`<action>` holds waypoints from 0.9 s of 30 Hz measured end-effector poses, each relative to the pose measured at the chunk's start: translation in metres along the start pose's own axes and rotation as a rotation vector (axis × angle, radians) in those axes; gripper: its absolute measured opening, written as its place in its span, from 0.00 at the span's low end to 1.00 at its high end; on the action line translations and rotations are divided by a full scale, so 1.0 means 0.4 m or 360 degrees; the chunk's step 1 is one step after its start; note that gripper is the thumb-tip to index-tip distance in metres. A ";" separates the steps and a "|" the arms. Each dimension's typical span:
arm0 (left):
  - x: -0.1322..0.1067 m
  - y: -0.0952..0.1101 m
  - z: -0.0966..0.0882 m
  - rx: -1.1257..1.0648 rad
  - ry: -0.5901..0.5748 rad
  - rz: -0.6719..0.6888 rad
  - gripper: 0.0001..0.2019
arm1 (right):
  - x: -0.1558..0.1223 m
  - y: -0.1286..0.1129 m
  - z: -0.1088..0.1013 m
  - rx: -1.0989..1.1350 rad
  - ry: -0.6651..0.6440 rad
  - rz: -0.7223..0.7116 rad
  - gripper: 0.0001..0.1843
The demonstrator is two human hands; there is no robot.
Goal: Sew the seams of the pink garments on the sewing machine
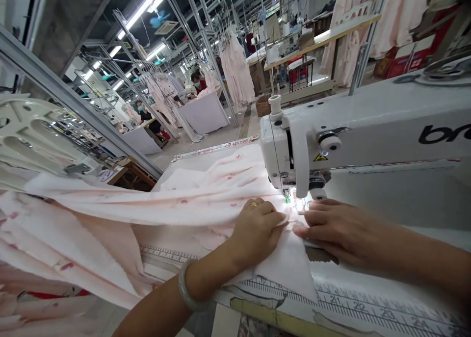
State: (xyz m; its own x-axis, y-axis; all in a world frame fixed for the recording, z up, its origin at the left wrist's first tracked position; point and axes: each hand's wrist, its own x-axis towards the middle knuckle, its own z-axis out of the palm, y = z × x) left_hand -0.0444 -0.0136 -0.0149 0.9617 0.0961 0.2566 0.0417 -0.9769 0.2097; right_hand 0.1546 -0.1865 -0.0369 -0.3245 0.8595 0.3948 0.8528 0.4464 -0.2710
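Observation:
Pale pink printed fabric (184, 204) runs from the left across the table to the sewing machine (368, 126). My left hand (255, 231), with a bracelet at the wrist, pinches a fold of the fabric just in front of the lit needle area. Close on its right, my right hand (331, 224) has its fingers stretched out over the fabric edge beside the presser foot. It appears to hold a small thin item near the fingertips, too small to name. The needle tip itself is lost in the glare. A fabric corner (290, 263) hangs toward me below my hands.
A printed measuring tape (360, 305) lies along the table's front edge. White plastic hangers (33, 131) and draped cloth crowd the left. Behind stand metal posts, racks of pink garments (237, 67), a wooden-edged table (324, 40) and two people at work stations.

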 end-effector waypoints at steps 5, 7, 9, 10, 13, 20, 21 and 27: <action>-0.005 0.042 0.016 0.0205 0.0034 0.0137 0.10 | -0.005 0.000 0.004 0.0059 0.0021 0.0021 0.16; -0.008 0.043 0.031 0.0197 0.0011 0.0176 0.10 | -0.005 0.000 0.003 0.0114 -0.0010 0.0047 0.16; -0.012 0.038 0.043 0.0178 -0.0016 0.0217 0.11 | -0.004 -0.001 0.001 0.0143 -0.0060 0.0076 0.17; -0.015 0.035 0.047 0.0168 -0.0019 0.0237 0.11 | -0.003 -0.001 -0.001 0.0154 -0.0083 0.0086 0.17; -0.023 0.027 0.051 0.0139 0.0034 0.0269 0.11 | 0.001 -0.004 -0.009 0.0202 -0.0124 0.0094 0.19; -0.029 0.029 0.054 0.0305 -0.0012 0.0337 0.11 | -0.002 0.017 0.004 -0.0090 0.0297 0.0067 0.19; -0.030 0.029 0.056 0.0341 -0.0011 0.0347 0.11 | -0.005 0.022 0.011 -0.0146 0.0349 0.0058 0.17; -0.015 0.021 0.060 0.0476 -0.0132 0.0393 0.09 | -0.008 0.032 0.030 -0.0272 0.0353 0.0013 0.21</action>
State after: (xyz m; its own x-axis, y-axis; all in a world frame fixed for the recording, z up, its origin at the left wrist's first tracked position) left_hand -0.0434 -0.0272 -0.0374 0.9707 -0.1526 0.1856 -0.1283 -0.9823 -0.1364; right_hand 0.1617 -0.1804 -0.0524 -0.2362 0.7791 0.5807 0.9178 0.3751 -0.1301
